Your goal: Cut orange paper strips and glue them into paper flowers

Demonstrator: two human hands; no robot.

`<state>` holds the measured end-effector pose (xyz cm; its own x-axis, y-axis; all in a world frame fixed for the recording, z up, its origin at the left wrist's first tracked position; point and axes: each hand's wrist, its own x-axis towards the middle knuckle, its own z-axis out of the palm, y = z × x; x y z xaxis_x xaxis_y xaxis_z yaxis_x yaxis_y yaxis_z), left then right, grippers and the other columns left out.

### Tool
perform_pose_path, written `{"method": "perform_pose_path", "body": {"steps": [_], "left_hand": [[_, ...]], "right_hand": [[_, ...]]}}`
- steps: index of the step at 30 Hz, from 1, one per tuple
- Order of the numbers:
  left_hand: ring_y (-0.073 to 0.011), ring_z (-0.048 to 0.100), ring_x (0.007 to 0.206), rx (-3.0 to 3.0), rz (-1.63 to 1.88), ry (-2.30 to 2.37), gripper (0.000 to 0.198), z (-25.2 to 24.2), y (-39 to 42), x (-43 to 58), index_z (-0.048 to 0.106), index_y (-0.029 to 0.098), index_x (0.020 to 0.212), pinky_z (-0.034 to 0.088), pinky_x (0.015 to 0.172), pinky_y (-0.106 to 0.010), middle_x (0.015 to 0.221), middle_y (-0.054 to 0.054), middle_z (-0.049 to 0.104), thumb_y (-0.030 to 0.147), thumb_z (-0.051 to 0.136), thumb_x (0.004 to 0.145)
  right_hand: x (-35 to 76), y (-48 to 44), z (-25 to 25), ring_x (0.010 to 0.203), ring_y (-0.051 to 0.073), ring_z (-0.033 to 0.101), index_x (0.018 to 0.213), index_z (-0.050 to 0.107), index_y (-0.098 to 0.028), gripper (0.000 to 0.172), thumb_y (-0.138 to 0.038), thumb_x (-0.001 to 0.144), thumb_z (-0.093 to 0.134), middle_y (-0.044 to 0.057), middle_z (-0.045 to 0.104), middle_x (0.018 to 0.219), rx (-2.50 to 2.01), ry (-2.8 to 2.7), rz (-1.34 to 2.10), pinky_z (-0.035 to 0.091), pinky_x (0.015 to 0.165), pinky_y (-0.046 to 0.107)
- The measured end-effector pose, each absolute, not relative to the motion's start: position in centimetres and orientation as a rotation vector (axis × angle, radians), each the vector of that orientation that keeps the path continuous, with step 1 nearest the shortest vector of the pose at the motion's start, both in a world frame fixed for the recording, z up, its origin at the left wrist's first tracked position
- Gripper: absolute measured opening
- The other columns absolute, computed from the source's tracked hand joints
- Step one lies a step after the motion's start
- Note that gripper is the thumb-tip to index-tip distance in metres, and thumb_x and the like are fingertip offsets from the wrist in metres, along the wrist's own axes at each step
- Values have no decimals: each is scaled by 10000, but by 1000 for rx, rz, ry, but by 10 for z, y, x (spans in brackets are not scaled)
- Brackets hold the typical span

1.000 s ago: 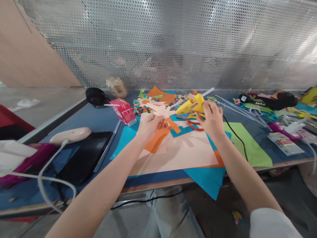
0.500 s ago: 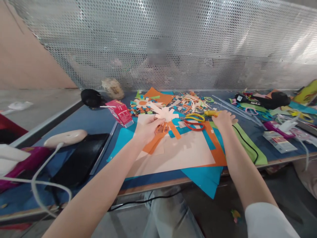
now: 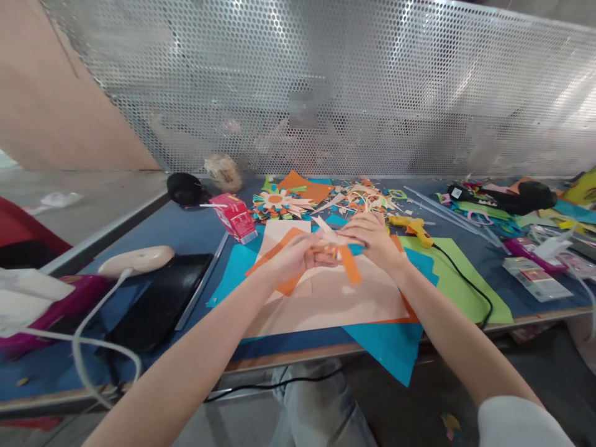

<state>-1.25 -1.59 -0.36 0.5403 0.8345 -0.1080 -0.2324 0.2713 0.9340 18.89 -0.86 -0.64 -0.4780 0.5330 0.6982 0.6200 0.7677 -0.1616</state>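
Observation:
Over the pale paper sheet, both my hands are closed on a paper flower made of pale, orange and blue strips. My left hand pinches it from the left. My right hand presses on it from the right, fingers bent over its top and hiding much of it. A yellow glue gun lies to the right of my right hand, its black cord running over green paper. Behind my hands sits another paper flower with several coloured petals. The scissors are hidden behind my right hand.
Paper scraps are heaped at the back before a perforated metal panel. On the left are a red drink carton, a black phone and a white cable. Blue paper overhangs the front edge.
My right hand has left the glue gun and moved left onto the paper flower. The flower has shifted slightly right and down, and the view has turned a little.

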Motion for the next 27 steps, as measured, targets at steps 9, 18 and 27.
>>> {"method": "perform_pose_path", "body": {"steps": [9,18,27], "left_hand": [[-185,587,756,1788,1781,973,290,6,-19,-30,560,220,846,449,767,-344,752,-42,608,495,503,773],[-233,544,1071,3173,1873,666,472,-6,-31,-29,504,293,1106,385,885,-381,1096,-40,636,291,690,672],[-227,554,1047,3218,1798,869,440,-13,-28,-32,525,322,1135,301,958,-418,1028,-5,678,278,664,720]], "right_hand": [[187,-16,-1,493,103,480,616,614,-142,346,-465,732,569,6,548,535,-1057,-1754,781,373,472,229],[190,-13,-7,775,154,549,822,636,-177,160,-281,839,516,50,634,764,-703,-2114,-119,455,737,309],[200,-19,2,844,170,506,930,637,-208,202,-247,879,445,66,602,865,-801,-2085,-587,433,800,320]]}}
